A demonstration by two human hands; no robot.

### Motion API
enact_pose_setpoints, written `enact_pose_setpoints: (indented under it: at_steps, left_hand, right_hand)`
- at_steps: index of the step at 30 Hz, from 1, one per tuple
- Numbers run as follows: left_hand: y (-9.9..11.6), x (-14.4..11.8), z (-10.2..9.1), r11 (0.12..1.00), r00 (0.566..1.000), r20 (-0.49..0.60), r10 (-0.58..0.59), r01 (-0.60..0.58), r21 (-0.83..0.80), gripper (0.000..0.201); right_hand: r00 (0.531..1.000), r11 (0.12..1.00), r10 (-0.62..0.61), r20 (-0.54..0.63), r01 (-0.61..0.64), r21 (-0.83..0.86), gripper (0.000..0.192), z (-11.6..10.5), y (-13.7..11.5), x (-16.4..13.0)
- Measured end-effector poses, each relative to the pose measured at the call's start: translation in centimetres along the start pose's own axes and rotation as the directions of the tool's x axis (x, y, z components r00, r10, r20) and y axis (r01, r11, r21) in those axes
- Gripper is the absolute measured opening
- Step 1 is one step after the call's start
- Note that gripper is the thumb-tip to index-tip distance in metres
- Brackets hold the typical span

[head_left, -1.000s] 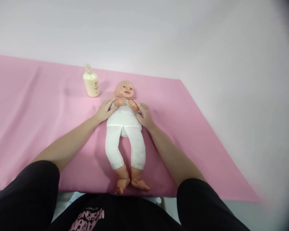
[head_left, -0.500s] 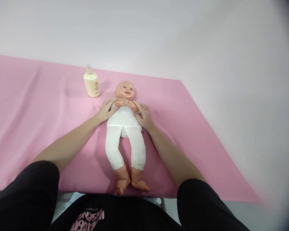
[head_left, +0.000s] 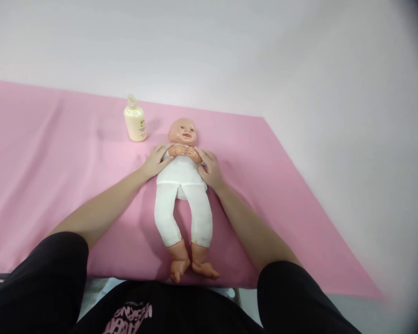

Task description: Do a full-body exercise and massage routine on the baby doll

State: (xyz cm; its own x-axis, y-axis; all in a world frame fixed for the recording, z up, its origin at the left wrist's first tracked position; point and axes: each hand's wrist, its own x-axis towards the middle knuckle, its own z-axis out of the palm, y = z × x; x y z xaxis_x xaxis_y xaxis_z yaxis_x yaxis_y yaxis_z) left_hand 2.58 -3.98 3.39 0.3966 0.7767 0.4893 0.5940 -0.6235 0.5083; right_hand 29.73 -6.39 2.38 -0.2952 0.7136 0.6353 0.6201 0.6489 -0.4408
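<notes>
A baby doll point(head_left: 181, 169) in a white top and white trousers lies on its back on the pink cloth point(head_left: 111, 218), its bare feet towards me. Both of its forearms are bent across the chest, the small hands close together. My left hand point(head_left: 156, 162) is closed around the doll's upper arm on the left, thumb over the side of the chest. On the other side, my right hand point(head_left: 211, 169) wraps the opposite arm and flank in the same way. The undersides of both grips are hidden.
A pump bottle point(head_left: 135, 124) of pale yellow liquid stands upright beyond my left hand, left of the doll's head. The pink cloth ends at a slanting edge on the right. A white surface point(head_left: 209, 55) lies behind it.
The whole view has shifted very slightly, so everything appears a little further right. Both hands keep their hold on the doll, and the doll and bottle stay in place.
</notes>
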Motion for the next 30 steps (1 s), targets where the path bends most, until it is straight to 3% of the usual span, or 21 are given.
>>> enact_pose_setpoints:
  at_steps: [30]
  left_hand:
    - [0.00, 0.08, -0.02, 1.000, 1.000, 0.002, -0.020, 0.020, 0.006, 0.054]
  right_hand:
    - [0.999, 1.000, 0.001, 0.035, -0.002, 0.030, 0.072, -0.18, 0.20, 0.22]
